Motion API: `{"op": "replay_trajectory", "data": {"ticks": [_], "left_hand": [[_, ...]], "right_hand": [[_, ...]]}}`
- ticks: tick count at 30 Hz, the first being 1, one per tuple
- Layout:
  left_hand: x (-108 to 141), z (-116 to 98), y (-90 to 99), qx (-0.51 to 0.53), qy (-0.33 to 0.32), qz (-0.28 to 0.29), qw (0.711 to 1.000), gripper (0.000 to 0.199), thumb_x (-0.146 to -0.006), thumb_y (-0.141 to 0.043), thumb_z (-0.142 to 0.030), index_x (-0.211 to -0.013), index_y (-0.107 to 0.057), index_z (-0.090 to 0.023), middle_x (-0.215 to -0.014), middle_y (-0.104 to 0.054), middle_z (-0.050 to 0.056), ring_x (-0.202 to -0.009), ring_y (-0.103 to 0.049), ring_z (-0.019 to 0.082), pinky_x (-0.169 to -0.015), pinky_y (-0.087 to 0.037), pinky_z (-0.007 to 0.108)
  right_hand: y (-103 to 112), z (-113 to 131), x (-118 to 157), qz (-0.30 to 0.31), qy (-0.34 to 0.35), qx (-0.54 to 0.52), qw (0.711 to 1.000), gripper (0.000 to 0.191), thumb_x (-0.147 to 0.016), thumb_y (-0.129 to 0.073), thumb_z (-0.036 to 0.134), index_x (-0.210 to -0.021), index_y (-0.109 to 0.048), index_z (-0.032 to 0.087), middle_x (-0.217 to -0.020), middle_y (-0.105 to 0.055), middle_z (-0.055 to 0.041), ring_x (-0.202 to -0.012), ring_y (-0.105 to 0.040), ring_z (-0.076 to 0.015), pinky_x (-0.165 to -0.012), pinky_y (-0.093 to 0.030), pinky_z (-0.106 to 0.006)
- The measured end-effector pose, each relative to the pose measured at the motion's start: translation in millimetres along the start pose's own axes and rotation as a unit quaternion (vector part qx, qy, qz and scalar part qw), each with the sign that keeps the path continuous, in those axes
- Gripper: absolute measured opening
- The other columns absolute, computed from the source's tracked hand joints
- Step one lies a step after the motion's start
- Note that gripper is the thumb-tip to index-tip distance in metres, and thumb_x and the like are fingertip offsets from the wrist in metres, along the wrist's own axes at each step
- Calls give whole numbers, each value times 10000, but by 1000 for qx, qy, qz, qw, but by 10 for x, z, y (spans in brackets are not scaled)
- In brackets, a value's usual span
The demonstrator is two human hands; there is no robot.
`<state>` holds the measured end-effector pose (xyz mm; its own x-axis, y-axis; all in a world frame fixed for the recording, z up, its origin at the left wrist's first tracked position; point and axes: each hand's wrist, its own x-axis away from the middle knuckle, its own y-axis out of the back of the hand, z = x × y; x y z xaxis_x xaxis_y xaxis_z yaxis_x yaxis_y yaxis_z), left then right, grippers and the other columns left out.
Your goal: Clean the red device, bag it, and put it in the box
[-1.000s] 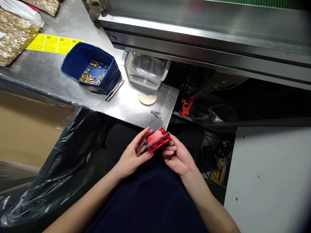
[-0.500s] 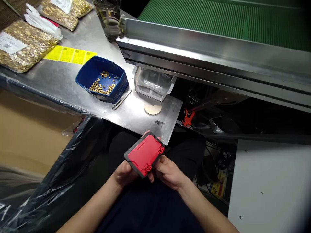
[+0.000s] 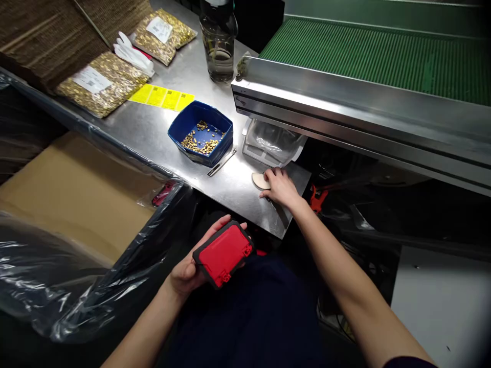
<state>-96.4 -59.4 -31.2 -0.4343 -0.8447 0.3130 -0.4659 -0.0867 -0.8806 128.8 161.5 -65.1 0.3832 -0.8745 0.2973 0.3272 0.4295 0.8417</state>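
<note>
My left hand (image 3: 187,271) grips a flat red plastic part with a black rim (image 3: 223,252), held over my lap with its red face up. My right hand (image 3: 279,187) rests on the steel table (image 3: 153,134), fingers curled beside a pale round disc (image 3: 259,180); whether it grips something small there is hidden. A blue bin (image 3: 201,134) with several small brass pieces stands to the left of that hand. A thin metal tool (image 3: 221,162) lies in front of the bin.
A white holder with a clear bag (image 3: 271,141) sits under the steel rail of a green conveyor (image 3: 368,56). Bags of brass parts (image 3: 102,84), yellow labels (image 3: 161,96) and a water bottle (image 3: 219,41) stand further back. A plastic-lined cardboard box (image 3: 76,199) is at my left.
My right hand let go of the red part and reached up to the table by the pale disc. My left hand alone now holds the part. The view tilted up and left.
</note>
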Motion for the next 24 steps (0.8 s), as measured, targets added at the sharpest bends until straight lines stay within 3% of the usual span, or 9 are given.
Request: {"op": "replay_trajectory", "data": {"ticks": [3,6,8,10,13,16,19,22,24], "left_hand": [[16,64,-20,21,-6,-9,1000,1131,-599,-898,-668,-1539,-394,-291,-1702,-231,187,-1515,-256,513,-1076,-486,602],[2,105,-34,79,-13,-40,996,983,-705,-674,-848,-1463,-490,-249,-1654,-334,213,-1481,-326,525,-1030,-512,632],[-6,133,-32,113,-26,-71,991,716,-866,-589,-742,-1392,-544,-259,-1612,-418,189,-1448,-404,499,-1038,-502,643],[5,176,-30,122,-38,-100,987,525,-927,-618,-484,-1407,-526,-293,-1605,-446,138,-1423,-468,444,-1099,-456,639],[76,271,-49,103,-18,-121,987,685,-837,-665,-293,-1488,-454,-268,-1643,-398,112,-1422,-482,394,-1165,-417,573],[170,350,-103,75,55,-100,991,664,-766,-736,-215,-1394,-521,-245,-1641,-400,132,-1455,-437,413,-1104,-486,511],[193,380,-182,81,103,-90,987,498,-798,-786,-262,-1249,-575,-269,-1607,-457,133,-1461,-434,413,-1104,-480,534],[123,400,-278,98,124,-141,977,302,-917,-693,-495,-1113,-617,-279,-1502,-585,113,-1381,-549,374,-1116,-472,532],[66,424,-339,61,137,-185,971,236,-962,-640,-468,-1102,-632,-278,-1425,-651,102,-1281,-640,347,-1069,-518,508]], "right_hand": [[64,28,-73,14,10,10,1000,334,-796,-768,325,-1045,-585,198,-1194,-634,-155,-1110,-581,-352,-906,-468,-458],[132,136,268,14,10,-9,1000,257,-953,-541,340,-1169,-532,200,-1028,-684,-100,-907,-643,-273,-812,-481,-393],[136,232,672,37,30,-81,996,269,-995,-480,344,-1234,-510,225,-963,-697,-43,-836,-655,-218,-772,-490,-329],[107,323,1136,63,51,-223,972,250,-987,-527,353,-1212,-551,247,-991,-699,-21,-860,-656,-190,-762,-493,-285],[53,439,1775,89,18,-332,939,147,-936,-584,252,-1083,-573,249,-938,-684,7,-793,-624,-157,-693,-470,-249],[45,539,2188,150,31,-299,942,171,-902,-566,148,-1039,-554,249,-872,-659,29,-707,-578,-133,-642,-425,-247],[57,612,2358,160,107,-195,962,37,-987,-521,235,-987,-556,226,-877,-666,0,-688,-571,-141,-614,-387,-278],[38,640,2375,130,188,-105,968,219,-1045,-470,370,-918,-557,215,-777,-667,-5,-624,-566,-150,-558,-331,-314],[16,632,2343,112,233,-64,964,246,-1049,-460,381,-907,-569,213,-719,-664,1,-578,-557,-148,-530,-286,-334]]}}
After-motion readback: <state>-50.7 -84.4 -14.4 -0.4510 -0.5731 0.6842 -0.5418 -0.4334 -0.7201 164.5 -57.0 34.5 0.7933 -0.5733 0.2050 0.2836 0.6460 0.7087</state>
